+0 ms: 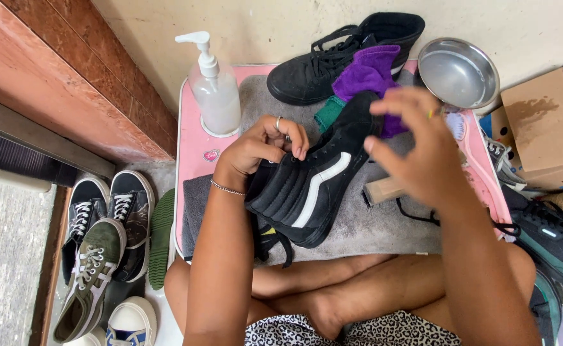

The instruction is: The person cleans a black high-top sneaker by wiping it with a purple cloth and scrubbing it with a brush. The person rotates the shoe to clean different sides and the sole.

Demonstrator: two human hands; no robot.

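Head view. The person sat cross-legged on the floor behind a low pink plastic bench [195,154] covered with a grey cloth mat [371,224]. The left hand [265,147], with a ring on one finger and a thin bracelet at the wrist, was clenched on the upper edge of a black suede high-top shoe with a white side stripe [307,189]; the fingers [294,144] pinched at the lace area near the collar. The shoe was held tilted above the mat, toe pointing toward the person's lap. The right hand [422,150] hovered just beside the shoe's heel end, fingers spread, blurred; its grip was released, holding nothing that could be made out.

Containers: a clear plastic pump bottle with a white pump head [215,93] stood upright at the bench's far left corner, part-filled with a cloudy liquid. A round steel bowl [459,72] sat at the far right corner; its contents could not be told.

A second black high-top shoe [333,64] lay at the far edge, with a purple cloth [366,74] and a green cloth [328,114] against it. A wooden-handled brush [384,190] lay on the mat under the right hand. Several sneakers [105,250] stood on the floor to the left; a brown cardboard box [544,125] stood to the right.
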